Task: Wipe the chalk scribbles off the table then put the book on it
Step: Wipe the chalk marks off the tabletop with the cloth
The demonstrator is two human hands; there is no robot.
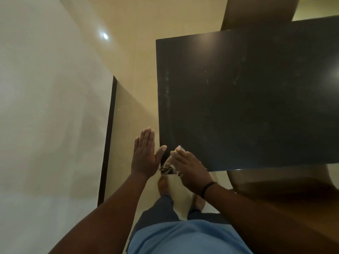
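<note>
The black square table [247,99] fills the right half of the view. Faint chalk smears [167,85] run along its left edge, with a thin white line [206,77] further in. My right hand [190,171] presses a crumpled pale cloth [170,165] onto the table's near left corner, fingers laid over it. My left hand [145,154] is flat with straight fingers just off the table's left edge, thumb touching that edge. No book is in view.
A dark strip [108,140] runs along the base of the pale wall on the left. Brown rounded furniture [275,195] sits at the lower right and another brown piece [256,11] beyond the table's far edge. My legs and feet stand on the beige floor below.
</note>
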